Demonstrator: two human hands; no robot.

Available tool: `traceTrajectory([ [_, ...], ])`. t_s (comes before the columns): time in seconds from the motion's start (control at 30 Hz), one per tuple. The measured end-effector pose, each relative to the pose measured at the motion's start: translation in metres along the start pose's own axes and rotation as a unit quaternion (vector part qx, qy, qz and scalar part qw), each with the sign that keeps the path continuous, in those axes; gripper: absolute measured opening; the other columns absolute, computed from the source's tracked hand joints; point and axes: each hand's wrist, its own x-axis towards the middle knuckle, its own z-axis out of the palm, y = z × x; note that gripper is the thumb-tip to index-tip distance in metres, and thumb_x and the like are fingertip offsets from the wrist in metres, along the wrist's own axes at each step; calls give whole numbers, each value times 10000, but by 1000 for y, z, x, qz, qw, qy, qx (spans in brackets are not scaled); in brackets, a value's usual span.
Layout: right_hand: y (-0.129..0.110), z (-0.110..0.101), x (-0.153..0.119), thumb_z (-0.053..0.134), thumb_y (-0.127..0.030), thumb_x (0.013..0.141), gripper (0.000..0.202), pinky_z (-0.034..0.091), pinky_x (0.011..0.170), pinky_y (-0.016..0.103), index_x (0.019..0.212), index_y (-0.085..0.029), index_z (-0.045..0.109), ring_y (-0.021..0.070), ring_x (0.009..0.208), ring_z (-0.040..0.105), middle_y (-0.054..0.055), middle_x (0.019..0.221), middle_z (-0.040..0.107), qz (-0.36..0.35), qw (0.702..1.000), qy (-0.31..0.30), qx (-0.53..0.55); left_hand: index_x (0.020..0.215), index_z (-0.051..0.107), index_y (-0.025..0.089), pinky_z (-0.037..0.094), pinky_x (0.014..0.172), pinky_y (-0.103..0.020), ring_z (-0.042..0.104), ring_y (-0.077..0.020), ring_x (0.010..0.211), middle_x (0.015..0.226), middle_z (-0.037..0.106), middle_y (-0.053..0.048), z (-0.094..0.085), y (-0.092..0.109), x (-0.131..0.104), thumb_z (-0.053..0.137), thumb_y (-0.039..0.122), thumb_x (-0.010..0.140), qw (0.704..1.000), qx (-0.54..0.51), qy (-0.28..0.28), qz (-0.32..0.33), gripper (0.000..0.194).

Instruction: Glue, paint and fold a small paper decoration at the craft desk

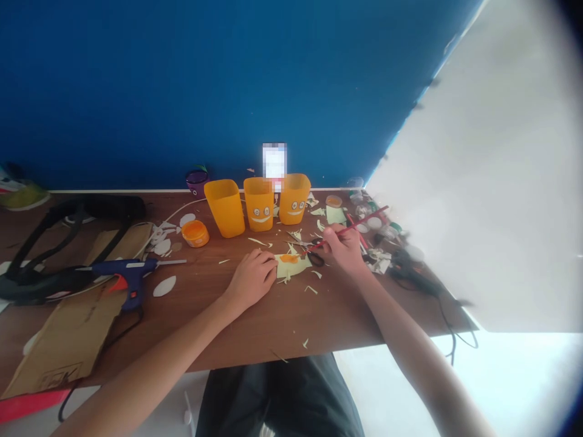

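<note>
A piece of pale green paper (298, 267) lies on the brown table, with a patch of orange paint (289, 258) on its upper part. My left hand (253, 278) rests at the paper's left edge, fingers together and bent, holding it against the table. In my right hand (345, 247) is a thin paintbrush (371, 216) with a red handle. Its tip points down-left at the painted patch. Scissors (315, 258) lie just behind the paper, partly covered. An open jar of orange paint (195, 233) stands off to the left.
Three yellow cups (225, 209), two with faces, stand behind my hands. A blue glue gun (132, 276) and cardboard (68, 340) lie left. Paper scraps (311, 289) surround the paper. Another dark tool with a cable (416, 273) is right, beside a white wall (492, 182).
</note>
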Motion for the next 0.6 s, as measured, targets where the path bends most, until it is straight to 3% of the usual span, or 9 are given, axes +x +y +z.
traceTrajectory([
  [0.23, 6, 4, -2, 601, -578, 848, 433, 318, 367, 220, 639, -202, 553, 90, 359, 433, -22, 484, 572, 40, 997, -24, 58, 994, 704, 215, 444, 888, -378, 544, -218, 1011, 1083, 670, -59, 0, 0, 1, 417, 187, 949, 1000, -4, -5, 4, 292],
  [0.47, 1, 1, 0, 504, -508, 937, 525, 353, 452, 220, 515, -197, 465, 94, 429, 454, -27, 433, 475, -19, 999, -17, -29, 993, 701, 216, 446, 908, -377, 547, -215, 1017, 1087, 670, -51, 0, -2, 1, 428, 175, 941, 1000, -6, -5, 2, 281],
  [0.6, -2, -1, 0, 498, -505, 942, 517, 354, 460, 221, 528, -199, 455, 89, 425, 439, -28, 435, 481, -24, 999, -21, -20, 993, 700, 219, 453, 914, -379, 552, -215, 1022, 1089, 671, -52, 0, -2, 0, 428, 170, 938, 1000, -8, -5, 2, 282],
])
